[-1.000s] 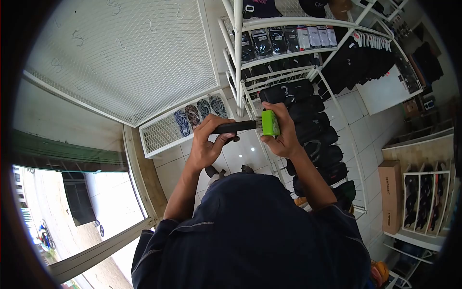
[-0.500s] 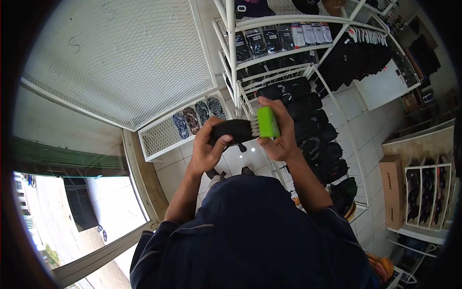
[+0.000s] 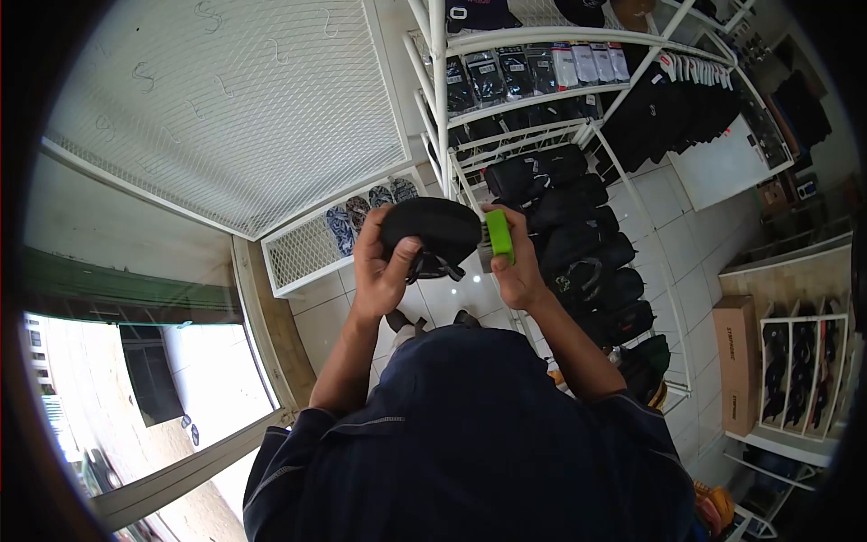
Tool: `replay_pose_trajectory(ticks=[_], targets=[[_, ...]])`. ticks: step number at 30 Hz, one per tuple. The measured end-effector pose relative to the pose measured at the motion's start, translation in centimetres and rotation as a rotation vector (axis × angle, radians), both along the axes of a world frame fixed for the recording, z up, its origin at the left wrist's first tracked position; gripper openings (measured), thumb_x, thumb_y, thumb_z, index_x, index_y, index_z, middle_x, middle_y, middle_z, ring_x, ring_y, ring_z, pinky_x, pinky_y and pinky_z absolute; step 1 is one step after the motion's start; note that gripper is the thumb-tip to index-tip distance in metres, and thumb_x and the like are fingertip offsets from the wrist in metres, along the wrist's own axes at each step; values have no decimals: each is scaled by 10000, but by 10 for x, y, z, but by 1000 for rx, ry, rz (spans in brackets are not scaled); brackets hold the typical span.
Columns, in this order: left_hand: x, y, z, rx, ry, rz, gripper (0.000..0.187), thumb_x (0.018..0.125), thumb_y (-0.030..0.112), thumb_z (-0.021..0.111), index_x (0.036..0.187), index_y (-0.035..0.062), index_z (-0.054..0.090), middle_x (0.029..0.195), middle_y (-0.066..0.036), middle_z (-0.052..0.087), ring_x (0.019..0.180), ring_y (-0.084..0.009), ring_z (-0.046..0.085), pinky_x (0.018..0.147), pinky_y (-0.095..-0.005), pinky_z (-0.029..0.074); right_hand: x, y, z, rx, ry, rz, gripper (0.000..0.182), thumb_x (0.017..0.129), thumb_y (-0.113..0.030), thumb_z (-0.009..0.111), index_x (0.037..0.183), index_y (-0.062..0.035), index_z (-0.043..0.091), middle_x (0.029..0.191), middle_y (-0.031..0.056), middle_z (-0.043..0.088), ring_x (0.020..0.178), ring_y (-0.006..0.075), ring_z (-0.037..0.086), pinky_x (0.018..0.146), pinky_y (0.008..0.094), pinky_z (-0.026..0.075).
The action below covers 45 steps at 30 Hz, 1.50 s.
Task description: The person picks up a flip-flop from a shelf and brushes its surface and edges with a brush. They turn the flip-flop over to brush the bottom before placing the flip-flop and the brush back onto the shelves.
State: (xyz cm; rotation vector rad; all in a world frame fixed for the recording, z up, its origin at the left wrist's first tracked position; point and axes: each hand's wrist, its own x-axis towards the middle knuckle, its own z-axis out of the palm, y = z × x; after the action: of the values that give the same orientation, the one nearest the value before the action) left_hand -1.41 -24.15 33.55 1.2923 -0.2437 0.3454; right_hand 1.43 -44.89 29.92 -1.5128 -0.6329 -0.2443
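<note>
My left hand [image 3: 381, 271] is closed around the left side of a black item [image 3: 432, 233], rounded on top, perhaps a cap or a small case. A dark strap hangs from its lower edge. Pinched in my right hand [image 3: 517, 262] is a green brush [image 3: 499, 238] with its bristles pointing left. The bristles are at the right edge of the black item; whether they touch it is hard to tell. Both hands are in front of my chest, above the tiled floor.
A white rack [image 3: 542, 38] holds packaged goods ahead. Black bags [image 3: 578, 235] lie in a row at its right. Patterned sandals [image 3: 340, 229] sit in a white mesh tray [image 3: 302, 262] at the left. A cardboard box [image 3: 736, 361] stands far right.
The black item has turned and now shows a broader face. The green brush has shifted slightly, with its bristles at the item's right edge and my right hand lower around it.
</note>
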Motion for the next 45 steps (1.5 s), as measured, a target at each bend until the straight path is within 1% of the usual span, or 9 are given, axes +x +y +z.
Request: replay_pose_trajectory(ticks=[4, 13, 15, 19, 27, 30, 34, 37, 45], targets=[[8, 8, 8, 553, -106, -86, 257, 893, 29, 755, 1122, -28, 651, 945, -103, 626, 831, -189, 623, 758, -325, 511, 20, -16, 38, -98, -227, -105, 721, 854, -389, 799, 1409, -7, 540, 1038, 125, 589, 916, 213, 622, 733, 339, 513], [15, 13, -1, 824, -96, -152, 257, 831, 33, 788, 1047, -36, 665, 911, -132, 635, 750, -253, 637, 707, -353, 520, 18, -10, 75, -613, -342, -82, 670, 804, -434, 833, 1343, -93, 626, 937, 114, 614, 802, 271, 636, 718, 370, 529], [11, 13, -9, 451, 25, -25, 226, 900, 68, 761, 1078, -23, 656, 927, -75, 646, 797, -156, 626, 729, -297, 509, 24, -9, 25, -135, -171, -113, 691, 867, -446, 784, 1377, -48, 542, 1021, 136, 618, 863, 271, 636, 785, 375, 523], [20, 3, -10, -60, 49, 43, 257, 1023, 147, 654, 1217, 4, 566, 1034, -15, 639, 925, -72, 572, 834, -234, 475, 0, 5, -28, -136, 74, -4, 635, 979, -379, 652, 1401, 32, 414, 1102, 159, 609, 911, 251, 615, 837, 380, 505], [21, -10, -18, 47, 125, -146, 233, 1050, 185, 615, 1217, 29, 575, 1064, -13, 643, 975, -77, 575, 899, -256, 469, 22, 7, 57, 103, 227, -14, 565, 992, -322, 607, 1386, 35, 416, 1003, 89, 610, 788, 124, 545, 683, 275, 465], [41, 1, -6, -448, 382, 131, 243, 1059, 243, 600, 1200, 45, 620, 1095, -39, 686, 957, -146, 672, 864, -315, 571, 8, 28, -1, -116, -21, -156, 523, 1006, -277, 545, 1404, 29, 400, 1019, 149, 620, 853, 187, 618, 742, 333, 503], [55, 14, -18, -409, 355, 96, 277, 1062, 252, 597, 1242, 43, 631, 1123, -38, 693, 982, -132, 672, 850, -295, 574, -8, 26, 1, -142, 373, -23, 536, 1014, -288, 534, 1418, 33, 388, 1051, 209, 634, 925, 275, 656, 828, 369, 515], [42, -18, -27, -429, 491, 4, 299, 1058, 255, 608, 1281, 57, 629, 1169, -35, 684, 1033, -122, 653, 906, -288, 544, 34, 20, 31, -118, 71, -222, 631, 1032, -316, 550, 1495, 74, 375, 1167, 238, 662, 1032, 289, 671, 911, 356, 513], [70, 32, -23, -575, 430, 64, 333, 1036, 337, 636, 1201, 48, 628, 1099, -51, 685, 983, -168, 672, 876, -316, 571, -11, 28, -2, -255, 340, 6, 717, 1043, -319, 527, 1573, 80, 256, 1422, 316, 526, 1334, 385, 539, 1124, 405, 390]])
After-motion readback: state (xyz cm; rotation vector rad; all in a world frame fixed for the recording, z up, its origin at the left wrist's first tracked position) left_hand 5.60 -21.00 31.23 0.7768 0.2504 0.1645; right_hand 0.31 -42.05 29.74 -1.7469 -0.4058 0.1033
